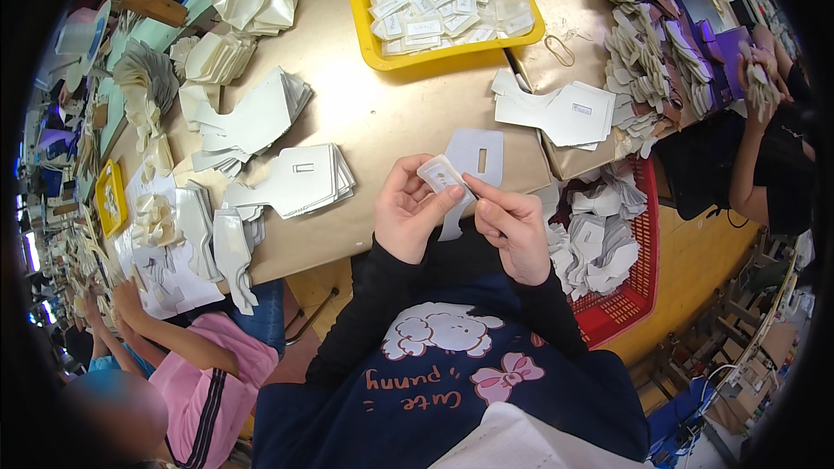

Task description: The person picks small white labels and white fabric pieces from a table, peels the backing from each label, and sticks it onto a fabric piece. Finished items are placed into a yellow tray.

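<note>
Just above the table's near edge, my left hand (408, 215) pinches a small whitish rectangular label (440, 175) with rounded corners between thumb and fingers. My right hand (514, 233) is closed at the label's right edge, thumb and forefinger pressed together there. Whether it also grips a thin backing layer is too small to tell. Beneath and behind the label lies a pale grey flat cut piece (489, 144) with a rectangular slot, its lower part reaching over the table edge and partly hidden by my hands.
A yellow tray (363, 45) full of similar labels stands at the back. Stacks of white cut pieces (300, 178) lie left, and another stack (573, 117) right. Below the right edge is a red basket (641, 247) of pieces. People work on both sides; a rubber band (560, 50) lies beside the tray.
</note>
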`<state>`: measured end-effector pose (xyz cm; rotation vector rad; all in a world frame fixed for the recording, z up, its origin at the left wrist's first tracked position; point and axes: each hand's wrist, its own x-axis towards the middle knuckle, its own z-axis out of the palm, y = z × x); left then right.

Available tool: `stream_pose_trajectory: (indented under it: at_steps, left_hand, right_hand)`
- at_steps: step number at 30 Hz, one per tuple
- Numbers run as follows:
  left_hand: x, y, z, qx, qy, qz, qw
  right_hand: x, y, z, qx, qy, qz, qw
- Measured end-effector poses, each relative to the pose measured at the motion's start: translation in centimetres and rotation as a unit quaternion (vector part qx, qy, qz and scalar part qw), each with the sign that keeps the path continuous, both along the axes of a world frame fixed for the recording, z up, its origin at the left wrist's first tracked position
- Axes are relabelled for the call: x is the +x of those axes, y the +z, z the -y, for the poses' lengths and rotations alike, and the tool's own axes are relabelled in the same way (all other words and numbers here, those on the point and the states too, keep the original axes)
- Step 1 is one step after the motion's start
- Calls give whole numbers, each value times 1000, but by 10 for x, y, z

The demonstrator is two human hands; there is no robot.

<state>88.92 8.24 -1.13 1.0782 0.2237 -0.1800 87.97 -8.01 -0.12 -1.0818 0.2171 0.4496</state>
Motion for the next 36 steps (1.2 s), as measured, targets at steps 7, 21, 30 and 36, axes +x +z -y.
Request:
stream_pose_trajectory:
  at_steps: [7,21,30,36]
  left_hand:
    - [0,0,1,5,-14,6,1000]
    - [-3,0,3,-19,-31,8,999]
    - [-3,0,5,-13,-36,-2,999]
    - [-6,1,7,-41,-63,-8,997]
  right_hand:
    - [0,2,0,12,-4,-12,1000]
    - [0,1,3,43,-13,-24,999]
    - [1,2,0,55,-22,-30,998]
    - [0,1,0,68,-34,-18,997]
